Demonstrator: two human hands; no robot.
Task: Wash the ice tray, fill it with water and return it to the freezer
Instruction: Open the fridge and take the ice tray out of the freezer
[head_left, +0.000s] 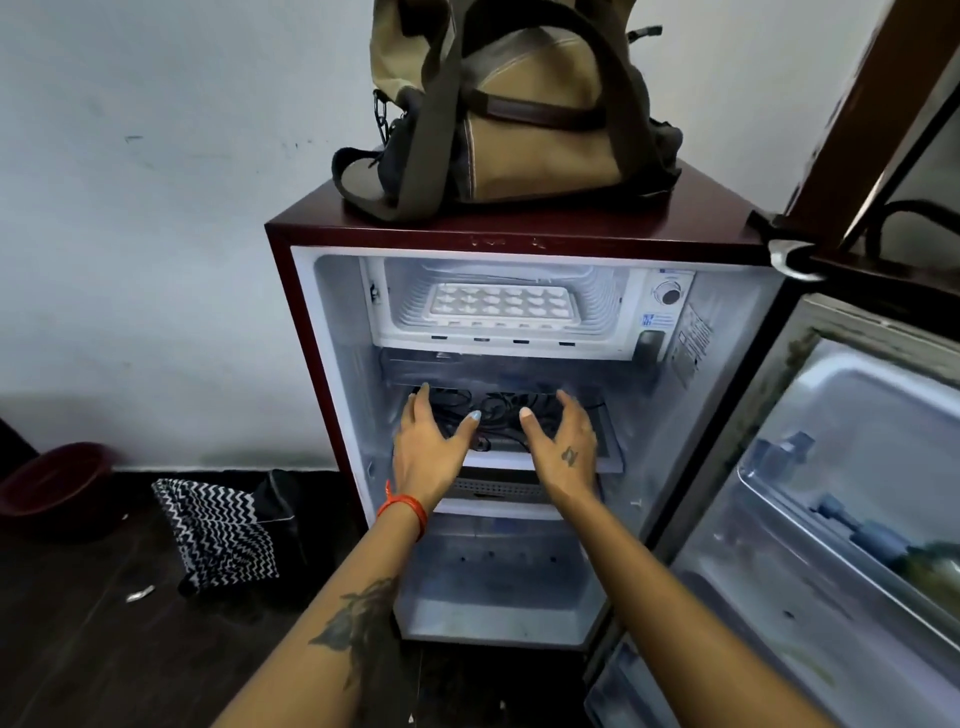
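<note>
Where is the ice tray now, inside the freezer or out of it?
Inside. The white ice tray lies flat on the freezer compartment floor; neither the left hand nor the right hand touches it.

The fridge door (841, 493) stands swung wide to the right, leaving the cabinet front unobstructed. The freezer compartment (498, 301) at the top is open-fronted; the ice tray (498, 304) lies flat on its floor with clear room above and to either side, and the thermostat dial (670, 294) sits just outside to the right. Below it, a tangle of black cables (498, 410) covers the upper shelf, with the left hand (431, 447) and right hand (563, 441) spread in front of it.
</note>
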